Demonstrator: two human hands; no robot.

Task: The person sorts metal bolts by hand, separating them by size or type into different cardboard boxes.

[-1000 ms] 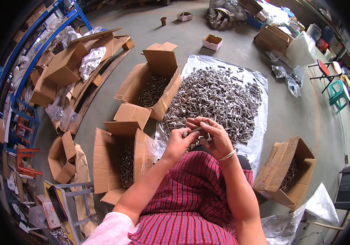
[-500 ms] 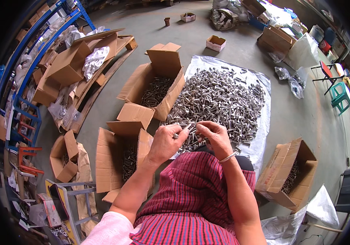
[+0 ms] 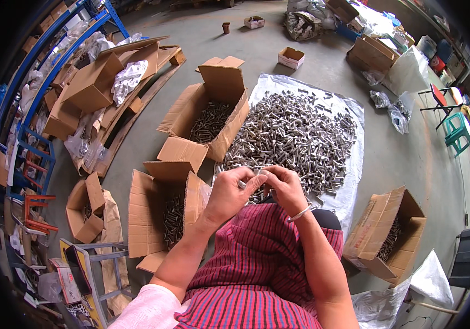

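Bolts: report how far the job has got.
Done: three open boxes already hold bolts, the far box, the near box and the right box. In hand: the left hand and right hand meet on a small metal piece; the exact grip is unclear. Left: a big pile still covers the plastic sheet.

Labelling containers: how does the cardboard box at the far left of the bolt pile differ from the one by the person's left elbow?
The far box lies tipped toward the bolt pile, while the near box stands more upright. The far box shows a broad layer of bolts; the near box shows a narrower, deeper heap. Both are open brown cardboard, flaps out, holding grey metal bolts.
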